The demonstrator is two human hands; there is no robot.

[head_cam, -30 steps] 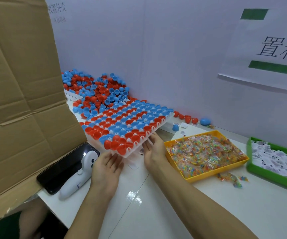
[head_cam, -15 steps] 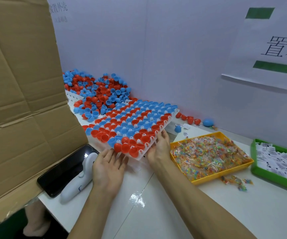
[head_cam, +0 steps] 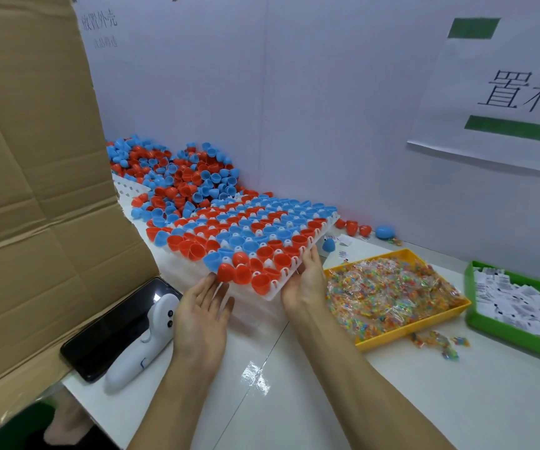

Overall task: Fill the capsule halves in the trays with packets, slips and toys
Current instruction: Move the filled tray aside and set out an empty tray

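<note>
A white tray [head_cam: 319,237] packed with red and blue capsule halves [head_cam: 255,232] lies tilted in the middle of the table, its near edge lifted. My right hand [head_cam: 306,280] grips the tray's near right corner. My left hand [head_cam: 202,315] is flat, palm up, with its fingertips at the tray's near left corner under a red half. A yellow tray [head_cam: 414,329] of clear toy packets sits to the right. A green tray [head_cam: 518,339] of white paper slips stands at the far right.
A heap of loose red and blue halves [head_cam: 171,177] lies at the back left over another white tray. A cardboard flap [head_cam: 35,196] rises on the left. A black phone [head_cam: 116,326] and a white handheld device [head_cam: 151,339] lie near my left hand. Stray packets [head_cam: 437,342] lie beside the yellow tray.
Both hands have lifted the tray's near edge and drawn it a little toward me and to the right. My left hand's fingers have reached the tray's corner.
</note>
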